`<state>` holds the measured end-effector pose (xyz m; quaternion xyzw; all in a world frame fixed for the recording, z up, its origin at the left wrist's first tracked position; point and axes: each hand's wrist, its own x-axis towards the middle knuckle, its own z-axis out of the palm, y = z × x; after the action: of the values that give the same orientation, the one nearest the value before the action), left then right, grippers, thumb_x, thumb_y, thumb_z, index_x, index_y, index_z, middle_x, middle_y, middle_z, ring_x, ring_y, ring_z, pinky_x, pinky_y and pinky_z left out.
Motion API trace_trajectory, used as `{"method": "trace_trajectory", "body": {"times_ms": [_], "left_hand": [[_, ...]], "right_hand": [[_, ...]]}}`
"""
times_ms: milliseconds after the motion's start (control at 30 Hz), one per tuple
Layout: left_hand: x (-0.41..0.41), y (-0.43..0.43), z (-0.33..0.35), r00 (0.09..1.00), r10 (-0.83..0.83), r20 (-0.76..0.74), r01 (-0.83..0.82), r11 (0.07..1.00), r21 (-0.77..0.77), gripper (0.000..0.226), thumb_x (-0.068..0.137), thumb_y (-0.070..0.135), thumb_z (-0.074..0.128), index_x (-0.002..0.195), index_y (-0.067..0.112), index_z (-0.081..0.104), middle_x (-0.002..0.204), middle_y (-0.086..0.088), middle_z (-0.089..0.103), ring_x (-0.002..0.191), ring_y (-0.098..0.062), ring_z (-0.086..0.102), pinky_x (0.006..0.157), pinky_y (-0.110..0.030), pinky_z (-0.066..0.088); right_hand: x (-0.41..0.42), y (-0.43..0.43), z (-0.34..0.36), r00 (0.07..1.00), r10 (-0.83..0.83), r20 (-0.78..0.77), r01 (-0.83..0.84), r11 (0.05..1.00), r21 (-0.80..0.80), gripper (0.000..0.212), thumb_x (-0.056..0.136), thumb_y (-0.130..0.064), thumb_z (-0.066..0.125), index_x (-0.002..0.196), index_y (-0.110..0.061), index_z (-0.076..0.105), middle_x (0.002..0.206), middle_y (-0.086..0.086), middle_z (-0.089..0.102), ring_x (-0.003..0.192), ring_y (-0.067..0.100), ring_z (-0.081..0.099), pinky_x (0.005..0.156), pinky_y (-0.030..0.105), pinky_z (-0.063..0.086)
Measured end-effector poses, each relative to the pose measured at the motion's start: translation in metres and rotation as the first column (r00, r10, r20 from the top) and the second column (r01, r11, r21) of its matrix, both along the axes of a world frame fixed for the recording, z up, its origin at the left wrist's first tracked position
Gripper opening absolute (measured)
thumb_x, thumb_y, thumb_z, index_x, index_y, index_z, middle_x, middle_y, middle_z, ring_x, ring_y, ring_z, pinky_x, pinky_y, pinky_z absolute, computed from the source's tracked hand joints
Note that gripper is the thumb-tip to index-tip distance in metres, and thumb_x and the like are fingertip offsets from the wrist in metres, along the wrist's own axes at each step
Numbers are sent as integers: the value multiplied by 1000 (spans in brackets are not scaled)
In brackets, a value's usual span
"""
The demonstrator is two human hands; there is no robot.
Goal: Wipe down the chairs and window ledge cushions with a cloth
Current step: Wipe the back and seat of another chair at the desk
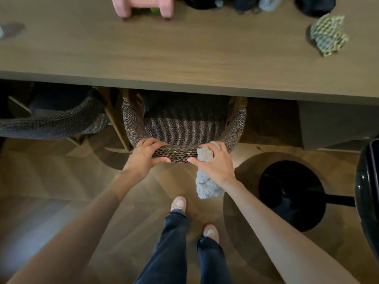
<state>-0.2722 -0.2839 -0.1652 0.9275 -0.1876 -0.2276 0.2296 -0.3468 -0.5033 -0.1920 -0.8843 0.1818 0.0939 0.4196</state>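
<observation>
Centre of frame: a chair (180, 128) with a dark woven seat and a curved woven back rail is pushed partly under a long wooden table (164, 58), its front hidden beneath the table edge; the left hand (143, 155) grips the back rail left of its middle, fingers curled over the top and thumb wrapped along the near face; the right hand (217, 162) grips a pale grey fluffy cloth (206, 185) against the same rail to the right of centre, fingers curled over the bunched part and thumb stretched leftward along the rail's near face; the cloth's bunched end lies between palm and rail, touching the weave, while its loose end hangs down below the wrist, clear of the floor; the two thumbs are near each other but apart. Left of frame: a second chair (51, 124) of the same weave, also tucked under the table. Upper edge: a pink dumbbell (143, 6) on the table top; upper right, a crumpled patterned fabric (328, 35), with dark items behind it too blurred to identify. Right of frame: a black round stool base (291, 193) on the wooden floor (61, 191). Lower centre: dark trouser legs and two light shoes, standing just behind the chair.
</observation>
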Motion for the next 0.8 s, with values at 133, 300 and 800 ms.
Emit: {"method": "trace_trajectory", "body": {"times_ms": [133,300,800], "left_hand": [[33,14,-2,1000,12,16,-12,1000,12,53,81,37,68,128,16,59,129,-9,53,126,-27,39,108,-37,26],[70,30,-2,999,37,25,-37,999,6,53,82,39,65,129,15,58,130,-8,52,125,-26,39,107,-40,29],[76,43,19,990,120,68,-117,992,-48,41,94,30,57,133,18,54,135,-6,53,127,-22,45,106,-36,38]], "right_hand": [[35,16,3,1000,15,6,-15,1000,1,48,67,-63,73,105,-36,61,112,-14,36,121,11,41,106,44,34],[75,33,5,1000,-4,4,4,1000,6,46,67,-62,74,102,-37,59,111,-14,38,108,5,40,106,40,33],[90,50,37,994,38,-99,-35,999,28,54,70,-60,72,117,-37,55,113,-12,40,102,10,52,81,28,40]]}}
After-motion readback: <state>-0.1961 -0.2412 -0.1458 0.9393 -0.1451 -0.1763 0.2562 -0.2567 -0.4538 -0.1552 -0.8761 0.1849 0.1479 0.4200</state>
